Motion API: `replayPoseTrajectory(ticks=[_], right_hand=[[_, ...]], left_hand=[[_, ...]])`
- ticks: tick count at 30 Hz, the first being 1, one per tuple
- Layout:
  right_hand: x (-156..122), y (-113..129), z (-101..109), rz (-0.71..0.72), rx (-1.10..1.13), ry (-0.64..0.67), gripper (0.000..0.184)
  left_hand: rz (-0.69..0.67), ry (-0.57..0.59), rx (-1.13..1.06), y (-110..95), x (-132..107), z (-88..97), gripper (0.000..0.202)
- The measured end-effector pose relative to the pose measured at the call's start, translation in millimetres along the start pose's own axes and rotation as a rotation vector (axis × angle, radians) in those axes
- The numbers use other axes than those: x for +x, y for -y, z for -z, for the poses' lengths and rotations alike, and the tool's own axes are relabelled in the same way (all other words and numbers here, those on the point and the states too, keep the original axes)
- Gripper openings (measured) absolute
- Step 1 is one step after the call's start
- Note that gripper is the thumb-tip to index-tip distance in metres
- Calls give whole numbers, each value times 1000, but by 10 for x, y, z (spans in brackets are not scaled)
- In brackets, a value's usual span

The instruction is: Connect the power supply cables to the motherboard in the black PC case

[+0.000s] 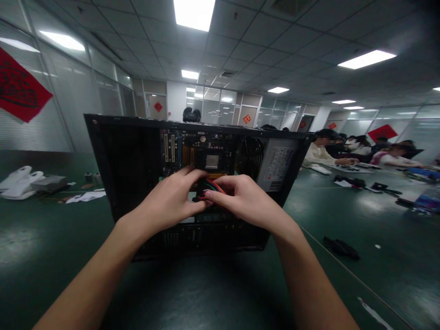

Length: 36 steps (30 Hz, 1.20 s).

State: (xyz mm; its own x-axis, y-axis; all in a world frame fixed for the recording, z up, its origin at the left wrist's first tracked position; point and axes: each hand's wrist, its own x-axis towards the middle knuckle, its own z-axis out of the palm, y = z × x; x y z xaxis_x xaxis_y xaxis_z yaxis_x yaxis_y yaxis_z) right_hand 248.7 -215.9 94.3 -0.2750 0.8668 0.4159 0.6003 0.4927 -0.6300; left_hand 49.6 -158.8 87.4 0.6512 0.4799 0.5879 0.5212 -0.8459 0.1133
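Note:
An open black computer case (199, 252) stands on its edge before me, its inside facing me. Within it are a motherboard (220, 143) with a bare square processor socket area, pale and blue card slots, and a silver power supply (277, 162) with a black fan (250, 156). Both hands meet at the lower middle of the board around a bundle of red, green and black power cables (216, 185). My right hand (245, 199) pinches the bundle, thumb on top. My left hand (175, 195) curls round its left end with thumb and forefinger; the fingertips are partly hidden.
The case stands on a green table (165, 293). Leftward lie a white plastic bag (20, 181), a grey box (50, 182) and white paper (85, 196). On the right are a black item (341, 248), a thin line across the tabletop and several people (321, 149) seated farther off.

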Motion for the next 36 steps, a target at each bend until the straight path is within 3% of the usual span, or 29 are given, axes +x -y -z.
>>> replayPoseTrajectory(ticks=[7, 17, 23, 30, 36], right_hand=[[-36, 86, 64, 4, 34, 12, 31], [21, 92, -71, 17, 25, -11, 27], [42, 71, -116, -15, -1, 78, 16], [35, 40, -73, -45, 35, 157, 14], [94, 16, -86, -70, 361, 197, 7]], left_hand=[[-76, -85, 52, -9, -3, 61, 52], [-188, -124, 83, 25, -17, -21, 56], [-227, -90, 184, -3, -35, -11, 49], [-312, -148, 193, -5, -43, -63, 51], [-174, -175, -37, -17, -4, -30, 67]])
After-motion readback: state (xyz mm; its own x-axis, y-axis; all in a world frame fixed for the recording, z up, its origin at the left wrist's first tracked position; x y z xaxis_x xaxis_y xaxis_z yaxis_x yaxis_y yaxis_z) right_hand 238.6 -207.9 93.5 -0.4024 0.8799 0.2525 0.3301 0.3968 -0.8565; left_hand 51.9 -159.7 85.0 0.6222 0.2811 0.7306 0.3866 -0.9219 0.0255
